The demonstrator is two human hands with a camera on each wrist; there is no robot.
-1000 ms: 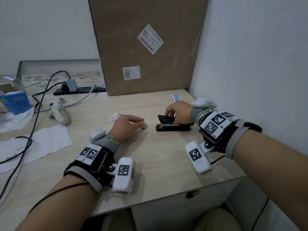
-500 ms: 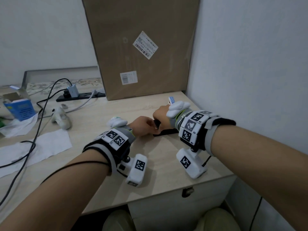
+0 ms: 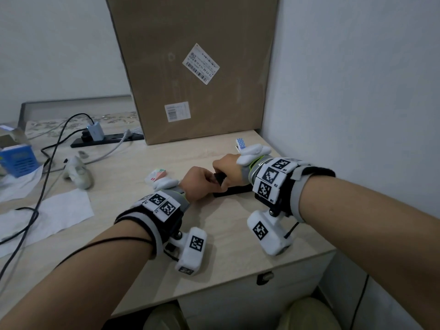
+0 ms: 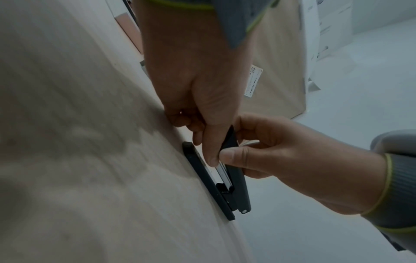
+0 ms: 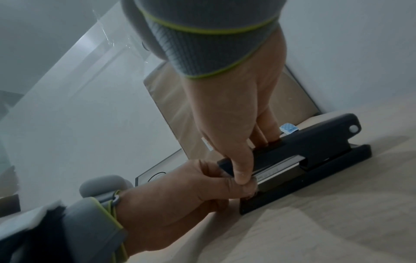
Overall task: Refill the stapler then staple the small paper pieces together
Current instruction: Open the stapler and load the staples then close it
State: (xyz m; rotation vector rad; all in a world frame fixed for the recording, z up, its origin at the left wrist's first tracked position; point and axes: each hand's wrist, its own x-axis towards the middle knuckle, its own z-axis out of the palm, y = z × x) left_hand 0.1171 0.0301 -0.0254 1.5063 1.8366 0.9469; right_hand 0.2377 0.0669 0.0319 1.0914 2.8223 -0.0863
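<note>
A black stapler (image 3: 234, 191) lies on the desk near the right wall. Its top cover (image 5: 315, 138) stands slightly raised above the metal magazine (image 5: 276, 169) and base (image 4: 202, 172). My right hand (image 3: 222, 169) grips the top cover, thumb (image 5: 242, 165) on the near side and fingers on the far side. My left hand (image 3: 206, 181) has curled fingers (image 5: 244, 186) pinching the magazine's front end; anything between them is hidden. A blue dotted paper piece (image 3: 240, 143) sits behind the right hand, and a small colourful box (image 3: 159, 174) lies left of my left hand.
A tall cardboard box (image 3: 195, 67) leans at the back, with the wall (image 3: 357, 91) close on the right. To the left lie a power strip (image 3: 107, 139), cables, a white controller (image 3: 77, 173), a white sheet (image 3: 47, 215) and a blue box (image 3: 17, 160). The desk's front edge (image 3: 238, 289) is near.
My left hand moved right, from beside the small box to the stapler's front, and its fingers curled there. The right hand stayed on the stapler's top cover.
</note>
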